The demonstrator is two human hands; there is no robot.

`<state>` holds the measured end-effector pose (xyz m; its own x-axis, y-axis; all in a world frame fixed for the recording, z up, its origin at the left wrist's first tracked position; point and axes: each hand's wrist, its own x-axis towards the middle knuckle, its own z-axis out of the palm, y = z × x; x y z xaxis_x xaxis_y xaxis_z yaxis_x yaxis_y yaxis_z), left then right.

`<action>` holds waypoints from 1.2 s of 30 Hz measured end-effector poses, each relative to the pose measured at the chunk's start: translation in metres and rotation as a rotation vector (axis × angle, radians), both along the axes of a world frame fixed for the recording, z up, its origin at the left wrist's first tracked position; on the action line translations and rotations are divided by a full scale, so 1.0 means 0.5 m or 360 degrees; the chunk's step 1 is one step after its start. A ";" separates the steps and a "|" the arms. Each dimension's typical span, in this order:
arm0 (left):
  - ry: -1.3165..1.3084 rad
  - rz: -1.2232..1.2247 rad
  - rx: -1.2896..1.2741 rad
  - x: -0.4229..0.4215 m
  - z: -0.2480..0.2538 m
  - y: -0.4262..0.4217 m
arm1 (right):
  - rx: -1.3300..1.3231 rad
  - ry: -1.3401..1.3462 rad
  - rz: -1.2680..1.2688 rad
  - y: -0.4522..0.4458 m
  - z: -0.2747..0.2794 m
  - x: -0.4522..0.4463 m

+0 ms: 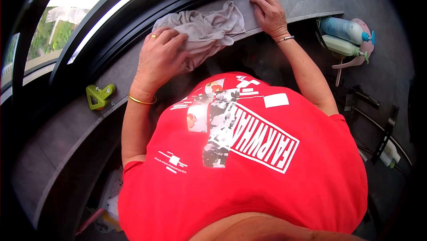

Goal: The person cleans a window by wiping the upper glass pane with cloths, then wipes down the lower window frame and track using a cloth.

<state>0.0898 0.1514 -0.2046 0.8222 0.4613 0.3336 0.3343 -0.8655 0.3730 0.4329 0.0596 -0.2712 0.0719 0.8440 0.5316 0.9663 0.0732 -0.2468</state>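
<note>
A crumpled, pale grey cloth lies on the grey ledge below the window frame and hangs partly over its front edge. My left hand, with a ring and a gold bangle, presses on the cloth's left end, fingers bent over it. To the right of the cloth, my right hand rests on the ledge with its fingers curled and no object visible in them. A silver bracelet is on that wrist. The fingertips of my right hand are apart from the cloth.
A green clip-like tool sits on the ledge at the left. At the right are a blue-and-white pump bottle, a pale green pump bottle and a pink item. Dark window frames border the ledge.
</note>
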 end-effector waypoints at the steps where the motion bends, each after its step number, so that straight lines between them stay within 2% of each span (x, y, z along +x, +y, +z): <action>1: 0.0003 -0.0041 -0.0018 -0.007 0.005 0.003 | 0.0000 0.0001 0.0000 0.000 0.000 0.000; 4: 0.0160 0.0124 -0.0056 -0.035 0.015 0.016 | 0.0013 -0.0020 0.0015 0.003 -0.001 0.001; 5: -0.0095 0.0146 0.0038 -0.031 0.020 0.018 | 0.0011 -0.0035 0.0015 0.002 -0.002 0.003; 6: -0.0096 0.0147 0.0036 -0.022 0.036 0.018 | 0.0007 -0.0049 0.0016 0.001 -0.002 0.003; 8: -0.0250 0.0383 0.0117 0.001 0.067 0.011 | 0.0007 -0.0050 0.0018 0.000 -0.001 0.002; 9: -0.0441 0.0429 0.0068 0.021 0.062 0.013 | 0.0013 -0.0053 0.0019 0.001 0.000 0.002; 12: -0.0514 0.0564 0.0135 0.085 0.017 0.017 | 0.0011 -0.0072 0.0013 0.000 -0.001 0.002; 15: -0.0334 0.0597 0.0265 0.136 -0.055 0.028 | -0.0010 -0.0025 -0.0006 0.001 -0.003 0.000; 17: -0.0277 0.0528 0.0332 0.151 -0.085 0.032 | -0.0008 -0.0021 -0.0006 0.001 -0.002 -0.002; 22: -0.0024 0.0462 0.0492 0.168 -0.087 0.007 | 0.0006 -0.0015 0.0008 0.000 -0.003 0.002; 25: 0.0017 0.0448 0.0409 0.166 -0.084 -0.003 | 0.0014 -0.0025 0.0009 0.001 -0.003 0.002; 31: -0.0129 0.0219 0.0402 0.168 -0.089 0.000 | 0.0006 -0.0014 0.0021 0.001 0.002 -0.003; 36: -0.0136 0.0196 0.0320 0.218 -0.106 0.003 | -0.0005 -0.0002 0.0018 0.004 -0.001 -0.005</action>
<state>0.1988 0.1530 -0.2575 0.7286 0.4736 0.4948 0.4166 -0.8798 0.2288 0.4303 0.0615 -0.2718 0.0615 0.8465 0.5288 0.9658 0.0833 -0.2457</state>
